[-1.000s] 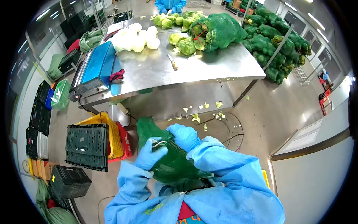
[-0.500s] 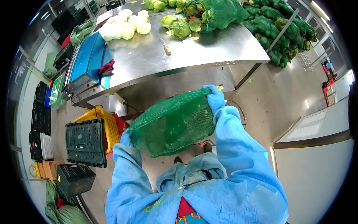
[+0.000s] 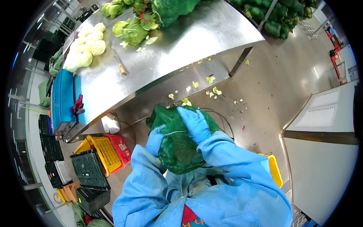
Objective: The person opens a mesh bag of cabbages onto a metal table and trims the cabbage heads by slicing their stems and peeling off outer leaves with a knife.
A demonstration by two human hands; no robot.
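A green mesh bag [image 3: 181, 151] hangs gathered into a rounded bundle in front of my body, a pale cord or strip across its top. My left hand [image 3: 155, 139], in a blue glove, grips its left side. On its upper right, my right hand [image 3: 194, 124], also gloved in blue, holds the mesh with fingers bent over it. Some fingertips are lost against the folds. Beyond the bag, on the steel table [image 3: 162, 60], lie a knife [image 3: 121, 68], pale trimmed cabbages [image 3: 85, 48] and a leafy green cabbage [image 3: 134, 32].
A filled green net sack [image 3: 172, 11] lies at the table's far side, with more stacked sacks [image 3: 280, 20] behind. Left stand a blue machine [image 3: 62, 96], a yellow basket [image 3: 102, 151], a red crate [image 3: 119, 149] and a dark crate [image 3: 89, 168]. Leaf scraps [image 3: 210, 79] litter the floor.
The mesh bag was stretched wide between my hands and is now bunched up. My hands have come closer together. My view has turned, so the table appears further left.
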